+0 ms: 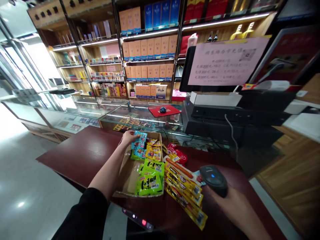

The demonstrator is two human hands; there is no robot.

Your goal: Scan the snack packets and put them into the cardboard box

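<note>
In the head view, my left hand point(128, 137) pinches a blue snack packet point(140, 137) at the far left corner of a cardboard box point(128, 178). More blue packets lie just below it. Yellow snack packets point(153, 152) and green snack packets point(150, 181) fill the box's right side. My right hand point(231, 201), partly blurred, is wrapped round a black barcode scanner point(214, 180) with a blue light on top. Between scanner and box, several long yellow sausage packets point(183, 186) lie fanned out on the table, beside an orange-brown sausage stick pack point(180, 167).
A red package point(178, 154) lies behind the sausages on the dark red table point(82, 146). Beyond stand a glass counter point(120, 111) with a mouse point(162, 109) on a red mat, and a monitor point(187, 70) bearing a paper sign. A phone point(137, 218) shows at the near edge.
</note>
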